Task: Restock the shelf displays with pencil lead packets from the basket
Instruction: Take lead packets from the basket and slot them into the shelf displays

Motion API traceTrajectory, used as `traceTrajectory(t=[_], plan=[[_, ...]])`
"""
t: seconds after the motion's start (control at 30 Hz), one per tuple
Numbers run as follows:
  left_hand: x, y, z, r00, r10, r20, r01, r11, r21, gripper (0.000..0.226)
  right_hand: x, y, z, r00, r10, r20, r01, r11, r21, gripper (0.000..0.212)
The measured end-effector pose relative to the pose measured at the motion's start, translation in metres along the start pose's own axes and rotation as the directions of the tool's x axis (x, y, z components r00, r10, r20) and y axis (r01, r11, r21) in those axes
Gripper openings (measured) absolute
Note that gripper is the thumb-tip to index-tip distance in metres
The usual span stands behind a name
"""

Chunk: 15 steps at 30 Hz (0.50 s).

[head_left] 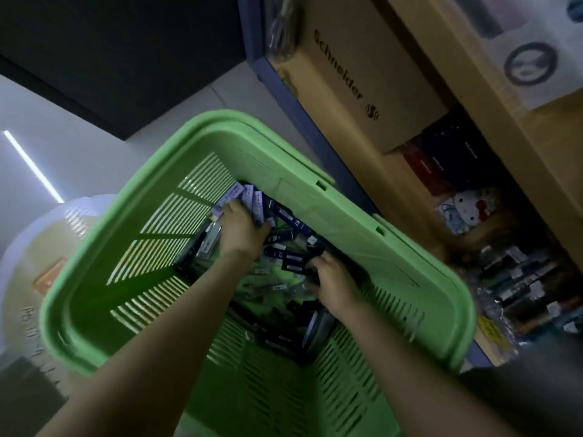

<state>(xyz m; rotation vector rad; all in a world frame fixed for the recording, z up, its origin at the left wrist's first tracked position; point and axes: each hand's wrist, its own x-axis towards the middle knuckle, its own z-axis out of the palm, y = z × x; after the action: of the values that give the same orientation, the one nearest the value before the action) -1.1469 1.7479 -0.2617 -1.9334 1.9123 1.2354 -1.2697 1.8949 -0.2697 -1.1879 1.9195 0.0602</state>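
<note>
A green slotted plastic basket (356, 212) fills the middle of the head view. Several pencil lead packets (285, 247) lie loose in its bottom, dark blue and black ones with white labels. Both my arms reach down into it. My left hand (241, 228) grips a fanned bunch of pale lilac packets (249, 198) at the far end of the basket. My right hand (331, 282) is deeper in, near the right wall, its fingers curled round a dark packet (310, 272) in the pile.
To the right stands a shelf unit with a blue frame (284, 89), a brown Schneider carton (362, 74) and dark boxes. Lower right, a display (520, 279) holds hanging stationery packets. A pale round container (28, 263) sits left of the basket on the light floor.
</note>
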Motion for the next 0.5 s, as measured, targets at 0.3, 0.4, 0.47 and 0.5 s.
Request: traceTrajectory(t=[0.3, 0.4, 0.47, 0.5], plan=[[-0.015, 0.000, -0.009, 0.978, -0.108, 0.178, 0.115, 0.993, -0.033, 0.045, 0.009, -0.014, -0.023, 0.998, 0.045, 0.038, -0.049, 0.993, 0.105, 0.026], [-0.022, -0.006, -0.012, 0.959, -0.158, 0.236, 0.193, 0.972, -0.136, 0.042, 0.009, -0.028, -0.038, 0.998, 0.056, 0.027, -0.061, 0.976, 0.211, 0.040], [-0.030, -0.008, -0.013, 0.931, -0.171, 0.323, 0.252, 0.941, -0.226, 0.039, 0.010, -0.039, -0.045, 0.999, 0.029, 0.019, -0.033, 0.961, 0.274, 0.039], [-0.035, -0.008, -0.015, 0.924, -0.169, 0.344, 0.270, 0.924, -0.271, 0.033, 0.009, -0.045, -0.049, 1.000, 0.023, 0.020, -0.028, 0.941, 0.336, 0.037]])
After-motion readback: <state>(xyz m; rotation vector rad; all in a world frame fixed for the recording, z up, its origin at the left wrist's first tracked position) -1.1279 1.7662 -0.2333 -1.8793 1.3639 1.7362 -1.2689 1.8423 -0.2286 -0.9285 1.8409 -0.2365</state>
